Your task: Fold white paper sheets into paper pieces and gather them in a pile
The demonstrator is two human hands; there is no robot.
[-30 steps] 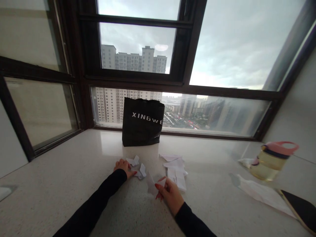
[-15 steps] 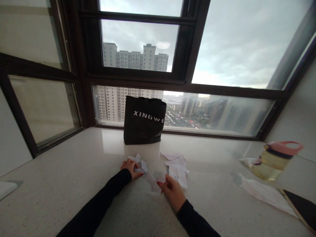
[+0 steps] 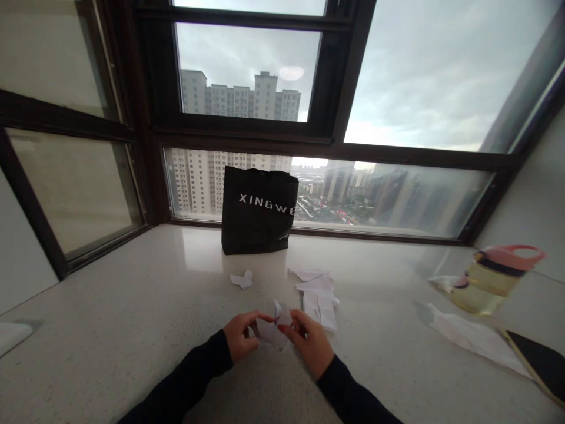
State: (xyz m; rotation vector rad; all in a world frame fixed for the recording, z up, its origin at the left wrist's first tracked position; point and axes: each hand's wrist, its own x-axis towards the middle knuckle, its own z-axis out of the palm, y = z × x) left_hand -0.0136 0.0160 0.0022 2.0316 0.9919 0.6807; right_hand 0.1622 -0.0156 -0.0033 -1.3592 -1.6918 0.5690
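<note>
Left hand (image 3: 241, 338) and right hand (image 3: 311, 344) pinch folded paper (image 3: 271, 333), well short of the surface's (image 3: 176, 294) far edge, seemingly unfinished; one piece (image 3: 242, 280) nearer that edge may be done, papers (image 3: 321, 306) toward the right edge perhaps left.

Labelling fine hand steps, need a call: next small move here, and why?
Probably press the raised flap down with the right hand while the left hand steadies the paper. Both hands hold the paper from opposite sides, and the flap stands up close to the right one. Blur hides whether it is one piece or two.
</note>
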